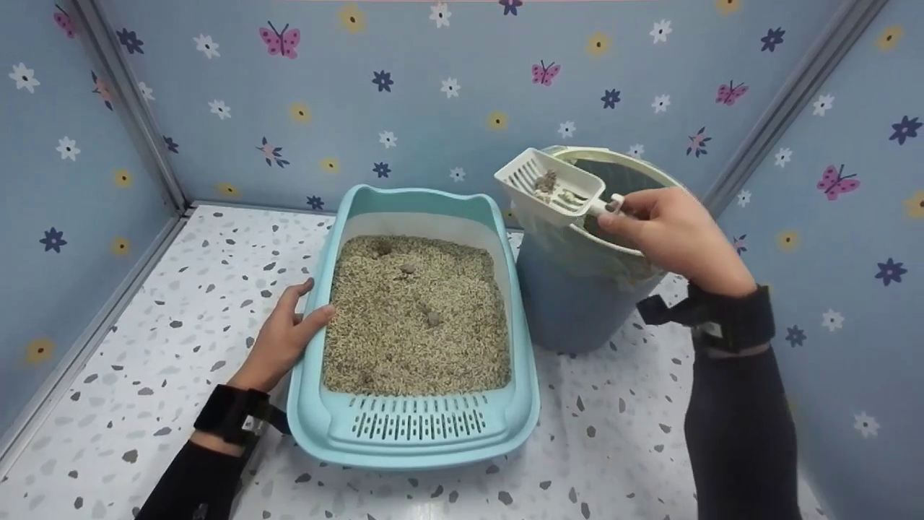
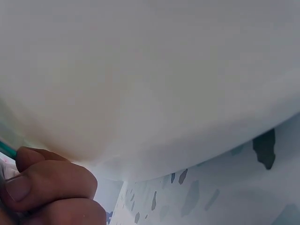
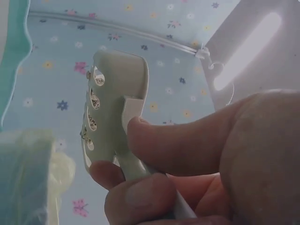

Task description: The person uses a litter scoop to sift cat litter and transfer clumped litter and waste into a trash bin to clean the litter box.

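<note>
A light blue litter box point(image 1: 317, 422) full of beige litter point(image 1: 415, 318) with a few grey clumps sits on the speckled floor. My left hand point(image 1: 285, 336) holds its left rim, thumb hooked over the edge; in the left wrist view its fingers point(image 2: 47, 187) lie against the box's pale wall point(image 2: 154, 79). My right hand point(image 1: 675, 235) grips the handle of a white slotted scoop point(image 1: 550, 189), held over a blue bin point(image 1: 577, 303) lined with a pale bag. A clump and some litter lie in the scoop. The right wrist view shows the scoop point(image 3: 115, 108) from below, pinched by my fingers point(image 3: 183, 140).
Blue walls with flowers and butterflies close in on three sides. The white speckled floor point(image 1: 180, 303) stretches to the left of the box and in front of it. The bin stands tight against the box's right side, near the right wall.
</note>
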A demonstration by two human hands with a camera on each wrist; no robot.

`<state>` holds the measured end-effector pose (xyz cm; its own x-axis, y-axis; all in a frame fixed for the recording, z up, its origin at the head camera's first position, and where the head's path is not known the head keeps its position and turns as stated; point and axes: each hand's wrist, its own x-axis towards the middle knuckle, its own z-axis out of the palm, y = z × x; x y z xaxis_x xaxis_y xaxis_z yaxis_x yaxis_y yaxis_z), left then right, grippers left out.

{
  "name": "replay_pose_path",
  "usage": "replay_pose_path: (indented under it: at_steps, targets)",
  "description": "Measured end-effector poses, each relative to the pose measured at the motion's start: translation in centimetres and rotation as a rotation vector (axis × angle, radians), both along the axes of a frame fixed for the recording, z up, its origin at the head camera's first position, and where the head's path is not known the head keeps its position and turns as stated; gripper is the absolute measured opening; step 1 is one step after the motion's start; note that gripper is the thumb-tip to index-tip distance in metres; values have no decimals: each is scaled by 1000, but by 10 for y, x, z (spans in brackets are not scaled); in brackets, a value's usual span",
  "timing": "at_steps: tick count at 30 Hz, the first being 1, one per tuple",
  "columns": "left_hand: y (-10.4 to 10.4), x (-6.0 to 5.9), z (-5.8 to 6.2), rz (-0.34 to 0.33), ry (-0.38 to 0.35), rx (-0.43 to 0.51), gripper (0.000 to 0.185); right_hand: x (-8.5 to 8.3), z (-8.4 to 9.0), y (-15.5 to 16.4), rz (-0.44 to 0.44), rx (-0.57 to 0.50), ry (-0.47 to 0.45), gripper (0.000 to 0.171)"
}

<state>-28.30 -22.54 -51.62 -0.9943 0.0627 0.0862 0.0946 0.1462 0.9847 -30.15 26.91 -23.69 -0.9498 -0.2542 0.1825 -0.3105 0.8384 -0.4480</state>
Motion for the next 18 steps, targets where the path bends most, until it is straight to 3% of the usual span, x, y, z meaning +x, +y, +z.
replay_pose_path:
  at_steps: [13, 18]
  targets:
    - [-1, 2, -2, 4, -10, -24, 82, -30, 2, 46, -208, 87, 69, 38]
    - [0, 0, 0, 6, -2, -32, 83, -39, 0, 52, -221, 141, 82, 40]
